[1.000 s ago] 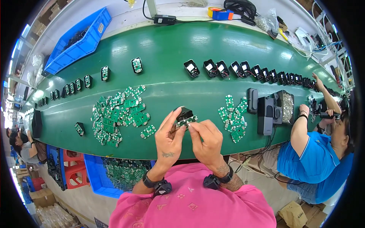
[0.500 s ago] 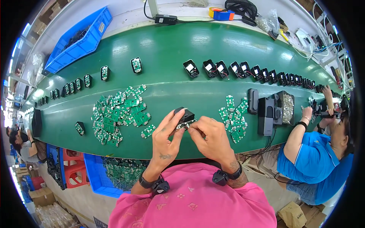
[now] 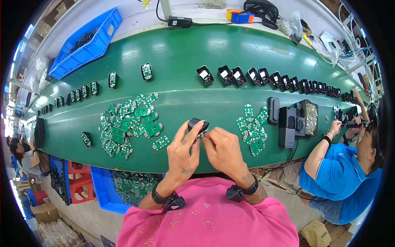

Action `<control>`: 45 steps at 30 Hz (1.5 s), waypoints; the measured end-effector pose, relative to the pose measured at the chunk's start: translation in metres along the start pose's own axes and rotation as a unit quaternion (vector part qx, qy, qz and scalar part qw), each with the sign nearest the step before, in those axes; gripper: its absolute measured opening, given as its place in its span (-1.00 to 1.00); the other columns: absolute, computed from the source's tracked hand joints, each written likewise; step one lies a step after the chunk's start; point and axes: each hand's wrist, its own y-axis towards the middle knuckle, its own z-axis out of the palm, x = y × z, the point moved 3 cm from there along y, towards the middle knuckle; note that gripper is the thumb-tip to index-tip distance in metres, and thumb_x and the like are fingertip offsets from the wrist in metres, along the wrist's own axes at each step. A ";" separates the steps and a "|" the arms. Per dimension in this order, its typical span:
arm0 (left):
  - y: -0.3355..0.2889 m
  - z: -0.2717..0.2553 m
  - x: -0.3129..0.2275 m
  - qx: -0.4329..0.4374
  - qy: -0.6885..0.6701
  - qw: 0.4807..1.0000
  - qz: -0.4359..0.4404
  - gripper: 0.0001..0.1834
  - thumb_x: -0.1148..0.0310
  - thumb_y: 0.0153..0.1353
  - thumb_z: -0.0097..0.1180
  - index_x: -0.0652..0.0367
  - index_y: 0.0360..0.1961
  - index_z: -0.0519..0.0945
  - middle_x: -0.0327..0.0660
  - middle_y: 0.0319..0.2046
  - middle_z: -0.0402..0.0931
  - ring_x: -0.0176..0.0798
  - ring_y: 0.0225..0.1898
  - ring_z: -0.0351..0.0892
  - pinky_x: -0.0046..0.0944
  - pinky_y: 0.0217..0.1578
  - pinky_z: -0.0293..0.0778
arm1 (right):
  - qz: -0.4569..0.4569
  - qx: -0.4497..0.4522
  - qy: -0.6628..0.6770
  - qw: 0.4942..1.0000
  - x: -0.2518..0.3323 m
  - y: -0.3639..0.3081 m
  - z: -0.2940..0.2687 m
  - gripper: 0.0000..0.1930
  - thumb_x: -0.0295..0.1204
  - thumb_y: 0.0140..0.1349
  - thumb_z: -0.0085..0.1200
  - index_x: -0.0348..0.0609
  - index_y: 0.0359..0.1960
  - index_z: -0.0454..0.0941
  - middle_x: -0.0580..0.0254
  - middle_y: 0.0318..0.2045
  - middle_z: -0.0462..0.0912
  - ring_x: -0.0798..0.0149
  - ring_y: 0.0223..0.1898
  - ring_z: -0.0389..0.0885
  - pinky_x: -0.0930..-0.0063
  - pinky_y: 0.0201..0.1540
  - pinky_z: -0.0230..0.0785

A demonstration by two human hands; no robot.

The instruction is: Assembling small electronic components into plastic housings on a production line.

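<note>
My left hand (image 3: 184, 153) grips a small black plastic housing (image 3: 198, 125) over the near part of the green bench. At the housing's near side, the closed fingers of my right hand (image 3: 224, 148) press on a circuit board whose edge partly shows; my fingers hide most of it. A loose green circuit board (image 3: 160, 143) lies just left of my left hand. Further left spreads a heap of green circuit boards (image 3: 123, 127), and a smaller pile of boards (image 3: 253, 131) lies to the right of my right hand.
Open black housings (image 3: 205, 75) stand in a row at the far right; housings with boards inside (image 3: 146, 71) line the far left. A grey device (image 3: 288, 126) and a bin of small metal parts (image 3: 311, 118) sit at right. A co-worker in blue (image 3: 333, 173) works beyond them.
The black housing has tipped in my left hand, so more of its outside faces up. My right hand has shifted slightly. The row of open housings has moved slightly left.
</note>
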 end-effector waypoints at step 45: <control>0.005 0.016 0.022 -0.061 -0.234 0.970 -0.020 -0.35 0.77 0.11 0.04 0.18 0.28 0.48 0.04 0.19 0.46 -0.17 -0.05 0.67 -0.30 -0.23 0.67 | 0.049 -0.009 0.097 0.994 0.013 -0.007 -0.019 -0.82 -0.45 0.33 0.14 -0.30 -0.42 0.55 0.12 -0.61 0.52 0.15 -0.62 0.47 0.32 -0.54 0.26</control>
